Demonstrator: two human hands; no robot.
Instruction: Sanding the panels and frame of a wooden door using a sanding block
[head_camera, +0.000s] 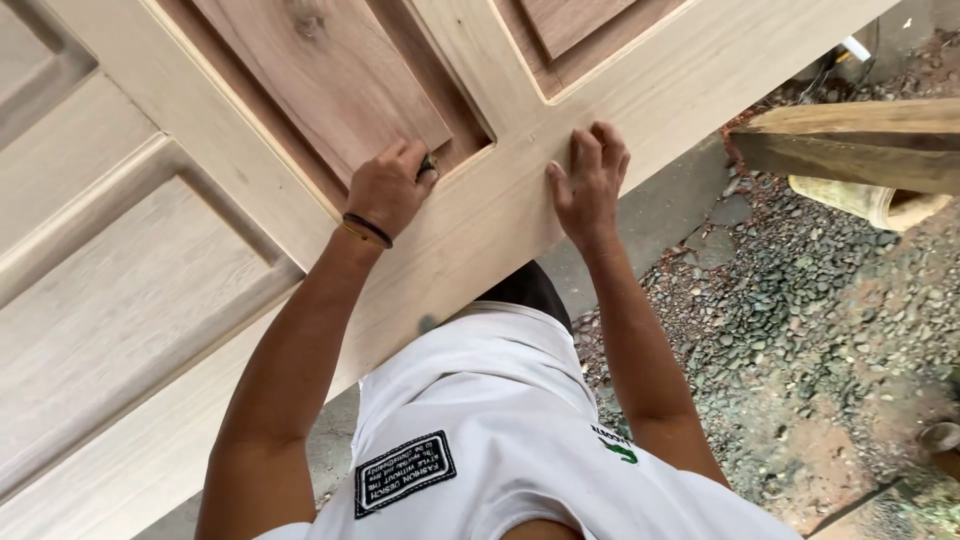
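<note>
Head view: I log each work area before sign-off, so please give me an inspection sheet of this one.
Surface: pale wooden panelled door lying tilted across the view, with a darker brown inset panel.
Job's things: small dark object pinched at the brown panel's corner; too small to identify.
Clutter: wooden beam at right, a pale cylindrical item beneath it.
Hands: left hand, wristband on, grips the small object; right hand lies flat on the door rail.
Cables: nothing seen.
Surroundings: gravel ground, concrete strip; white shirt.

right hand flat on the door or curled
Flat: the right hand lies palm down, fingers spread, on the pale door frame.
</note>
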